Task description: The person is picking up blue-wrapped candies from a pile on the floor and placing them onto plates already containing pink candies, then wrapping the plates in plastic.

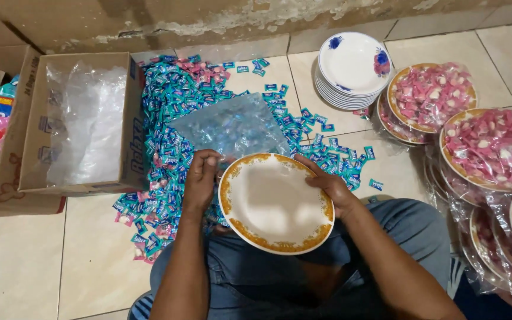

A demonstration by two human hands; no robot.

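A white plate with a yellow-brown patterned rim rests over my lap, held at both sides. My left hand grips its left edge and also pinches the corner of a clear plastic bag that stands up behind the plate. My right hand holds the plate's right rim. Behind the bag, a big heap of small blue and pink wrapped candies covers the tiled floor.
An open cardboard box lined with clear plastic sits at the left. A stack of white plates with blue flowers stands at the back. Several plastic-wrapped plates filled with pink candies are piled at the right.
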